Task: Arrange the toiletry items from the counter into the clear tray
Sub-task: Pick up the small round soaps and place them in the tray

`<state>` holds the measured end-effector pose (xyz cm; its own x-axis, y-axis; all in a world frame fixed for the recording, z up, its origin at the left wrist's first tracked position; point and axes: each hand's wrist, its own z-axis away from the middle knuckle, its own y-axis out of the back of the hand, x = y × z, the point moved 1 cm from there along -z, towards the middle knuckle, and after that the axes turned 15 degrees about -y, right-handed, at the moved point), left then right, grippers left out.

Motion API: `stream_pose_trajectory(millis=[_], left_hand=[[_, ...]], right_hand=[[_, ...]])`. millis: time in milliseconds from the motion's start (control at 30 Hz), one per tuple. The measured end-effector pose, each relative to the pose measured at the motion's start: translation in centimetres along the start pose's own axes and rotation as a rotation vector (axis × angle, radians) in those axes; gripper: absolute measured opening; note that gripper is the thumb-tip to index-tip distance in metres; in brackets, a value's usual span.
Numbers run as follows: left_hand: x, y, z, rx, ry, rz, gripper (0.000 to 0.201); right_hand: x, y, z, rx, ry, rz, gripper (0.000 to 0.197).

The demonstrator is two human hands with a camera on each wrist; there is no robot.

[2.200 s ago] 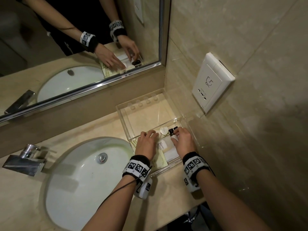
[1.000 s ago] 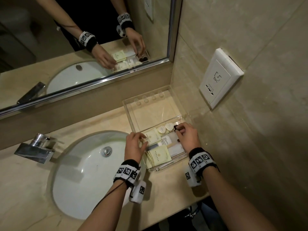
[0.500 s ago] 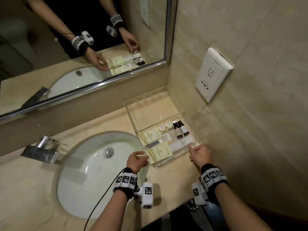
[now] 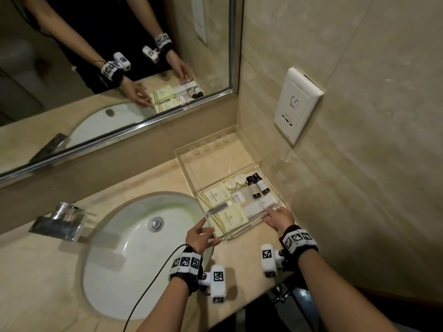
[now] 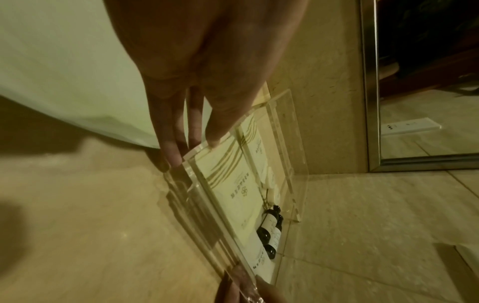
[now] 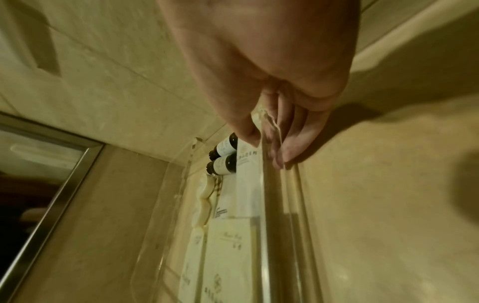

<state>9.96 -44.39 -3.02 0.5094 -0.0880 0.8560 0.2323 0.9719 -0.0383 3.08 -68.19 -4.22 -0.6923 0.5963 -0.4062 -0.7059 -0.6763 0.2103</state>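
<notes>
The clear tray (image 4: 215, 161) stands in the counter's back right corner, against the wall. Its near part holds two dark bottles (image 4: 256, 185), round soaps (image 4: 236, 182), yellow sachets (image 4: 229, 218) and white packets (image 4: 257, 207). My left hand (image 4: 211, 232) pinches the tray's near-left corner, thumb inside the wall and fingers outside, as the left wrist view shows at the tray (image 5: 285, 133) and hand (image 5: 194, 149). My right hand (image 4: 271, 216) pinches the near-right corner; in the right wrist view the hand (image 6: 267, 145) straddles the tray wall (image 6: 274, 205) beside the bottles (image 6: 223, 157).
A white oval sink (image 4: 134, 248) lies left of the tray, with a chrome faucet (image 4: 60, 221) at its left. A mirror (image 4: 96, 68) runs behind the counter. A white wall socket (image 4: 297, 104) sticks out above the tray. The counter's front edge is close behind my wrists.
Both hands have drawn back from the items inside the tray and now hold its near corners. The bottles and packets lie uncovered. My view has pulled back.
</notes>
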Motion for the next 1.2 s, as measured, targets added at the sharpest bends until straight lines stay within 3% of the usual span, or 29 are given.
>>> stream_pose_trajectory(millis=[100, 167, 300, 767, 1033, 1200], left_hand=[[0.0, 0.0, 0.1, 0.008, -0.010, -0.008, 0.057], [0.0, 0.0, 0.1, 0.014, -0.020, -0.003, 0.057], [0.2, -0.1, -0.3, 0.030, -0.050, -0.005, 0.056], [2.1, -0.3, -3.3, 0.047, -0.107, -0.079, 0.053], [3.6, -0.2, -5.5, 0.089, -0.087, -0.063, 0.052], [4.0, -0.3, -6.7, 0.176, -0.060, 0.000, 0.048]], right_hand=[[-0.1, -0.1, 0.7, -0.012, -0.016, -0.106, 0.032], [-0.1, -0.1, 0.9, -0.022, -0.022, -0.169, 0.037], [-0.3, 0.0, 1.5, -0.044, -0.032, -0.239, 0.025], [-3.1, -1.8, 0.1, -0.078, 0.026, -0.138, 0.026], [-5.6, -4.0, -0.1, -0.124, 0.002, -0.201, 0.005], [-6.7, -5.5, -0.6, -0.125, -0.011, -0.144, 0.032]])
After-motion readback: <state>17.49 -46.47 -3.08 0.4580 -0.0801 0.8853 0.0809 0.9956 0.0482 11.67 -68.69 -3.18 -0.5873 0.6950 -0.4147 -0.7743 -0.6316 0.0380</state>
